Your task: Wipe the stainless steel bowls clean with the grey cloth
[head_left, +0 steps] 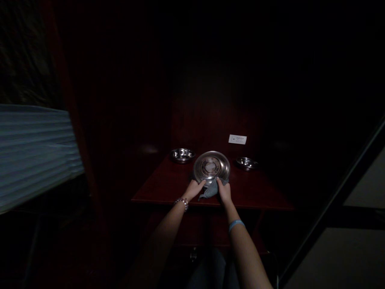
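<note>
A round steel bowl (211,165), its base with a pale round patch facing me, is tilted up above the front part of the dark red desk. My left hand (194,188) grips its lower left rim, the thumb on the near side. At the lower right, my right hand (224,190) is closed on a grey-blue cloth (211,189), pressing it against the rim. The cloth's loose end hangs between the two hands. The fingers behind the bowl are hidden.
The dark red desk (162,186) carries a steel bowl (182,155) at back left and another steel bowl (246,163) at back right. A white socket panel (237,139) sits on the back wall. Light blue slatted material (36,148) stands at left. Much of the surroundings is dark.
</note>
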### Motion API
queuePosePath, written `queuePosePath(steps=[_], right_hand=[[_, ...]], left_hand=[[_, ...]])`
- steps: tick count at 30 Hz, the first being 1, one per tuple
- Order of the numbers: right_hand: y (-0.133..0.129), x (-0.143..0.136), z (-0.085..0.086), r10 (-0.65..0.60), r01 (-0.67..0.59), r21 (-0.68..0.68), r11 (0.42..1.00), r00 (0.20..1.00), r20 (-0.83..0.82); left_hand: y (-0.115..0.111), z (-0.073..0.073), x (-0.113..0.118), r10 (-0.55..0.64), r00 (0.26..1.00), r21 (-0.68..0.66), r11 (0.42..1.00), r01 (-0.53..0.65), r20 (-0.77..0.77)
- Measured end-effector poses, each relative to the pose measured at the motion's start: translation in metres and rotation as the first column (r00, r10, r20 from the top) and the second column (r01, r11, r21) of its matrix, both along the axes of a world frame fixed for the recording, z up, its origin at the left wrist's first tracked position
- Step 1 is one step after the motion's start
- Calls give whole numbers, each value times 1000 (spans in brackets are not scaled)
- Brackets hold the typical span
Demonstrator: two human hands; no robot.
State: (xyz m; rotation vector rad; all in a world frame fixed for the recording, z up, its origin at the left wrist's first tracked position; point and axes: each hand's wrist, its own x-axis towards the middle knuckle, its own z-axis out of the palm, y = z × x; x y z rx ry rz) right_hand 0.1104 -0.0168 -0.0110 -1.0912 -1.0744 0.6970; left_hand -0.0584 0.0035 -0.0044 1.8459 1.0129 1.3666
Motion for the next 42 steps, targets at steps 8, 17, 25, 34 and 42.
queuePosePath(steps=[8,17,25,34,42], right_hand=[[-3,1,2,-52,53,-27,998,998,28],[-6,-1,5,-80,81,-13,997,996,39],[-4,0,3,-52,53,-11,999,998,17],[-3,1,3,-58,58,-14,998,998,26],[-2,2,3,-40,41,-28,999,998,39]], left_hand=[[0,-2,-1,34,998,-15,999,-35,-51],[1,3,-1,26,999,-44,999,-25,33],[0,4,-2,82,996,-80,994,-79,40],[-6,8,0,43,997,-85,996,-37,68],[-9,10,1,-7,991,-48,999,14,132]])
